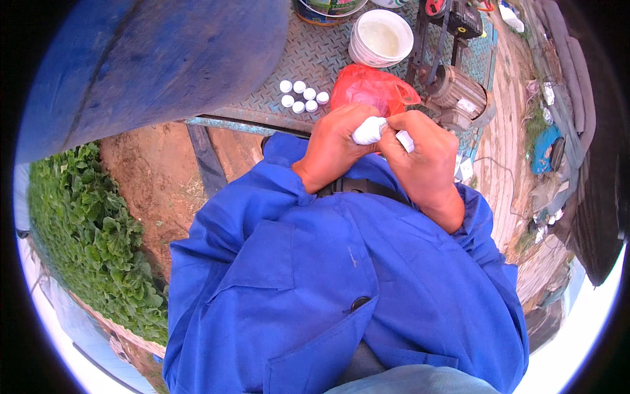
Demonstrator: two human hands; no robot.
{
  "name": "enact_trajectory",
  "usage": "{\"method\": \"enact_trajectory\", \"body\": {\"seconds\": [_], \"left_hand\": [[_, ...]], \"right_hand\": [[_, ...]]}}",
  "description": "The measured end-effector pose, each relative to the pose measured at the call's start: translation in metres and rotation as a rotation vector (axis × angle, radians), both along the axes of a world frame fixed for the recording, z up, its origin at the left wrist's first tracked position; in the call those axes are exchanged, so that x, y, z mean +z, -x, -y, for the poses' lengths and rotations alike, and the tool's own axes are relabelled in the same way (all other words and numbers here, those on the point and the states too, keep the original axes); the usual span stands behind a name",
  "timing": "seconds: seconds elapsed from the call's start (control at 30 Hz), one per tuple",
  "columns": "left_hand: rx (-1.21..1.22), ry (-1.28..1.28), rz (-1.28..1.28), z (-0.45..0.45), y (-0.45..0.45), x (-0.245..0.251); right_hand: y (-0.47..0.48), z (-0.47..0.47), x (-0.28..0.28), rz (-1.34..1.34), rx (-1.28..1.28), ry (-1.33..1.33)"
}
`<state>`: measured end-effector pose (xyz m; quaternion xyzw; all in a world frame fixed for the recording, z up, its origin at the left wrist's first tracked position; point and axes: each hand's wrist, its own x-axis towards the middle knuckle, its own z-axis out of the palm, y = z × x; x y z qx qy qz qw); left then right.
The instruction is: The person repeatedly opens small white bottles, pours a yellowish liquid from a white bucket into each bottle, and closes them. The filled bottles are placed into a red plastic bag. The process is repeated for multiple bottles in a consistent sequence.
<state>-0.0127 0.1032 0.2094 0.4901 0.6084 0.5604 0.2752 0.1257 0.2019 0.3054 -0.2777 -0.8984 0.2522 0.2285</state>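
Note:
My left hand point(334, 143) is closed around a small white bottle point(368, 131), its top end pointing to the right. Against that end are the thumb and fingertips of my right hand point(418, 152), and a white piece point(405, 141), perhaps a cap, shows between its fingers. Just beyond my hands a red plastic bag point(366, 86) lies on the diamond-plate metal surface point(256, 98). To its left stand several small white bottles point(299, 87), seen from above with their white caps up. What the bag holds cannot be made out.
A white bucket point(381, 38) with cloudy liquid stands behind the bag, near a handled pail point(329, 11). At right is a rusty motor point(457, 93) with a belt. A large blue drum point(172, 59) fills the upper left. Leafy green plants point(108, 236) grow at lower left.

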Motion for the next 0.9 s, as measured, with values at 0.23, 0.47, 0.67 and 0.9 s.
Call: {"method": "enact_trajectory", "body": {"seconds": [0.23,0.47,0.67,0.9], "left_hand": [[0.035,-0.034,-0.03,0.003,0.003,0.0],[-0.054,-0.061,-0.012,0.002,0.006,0.005],[-0.18,-0.092,0.007,-0.001,0.006,0.005],[-0.213,-0.1,0.007,-0.002,0.006,0.002]], "right_hand": [[0.003,0.011,-0.009,-0.122,-0.206,0.356],[-0.004,-0.004,0.001,-0.053,-0.061,0.328],[-0.006,-0.027,0.015,-0.024,0.258,0.017],[-0.006,-0.023,0.01,0.019,0.177,-0.141]]}}
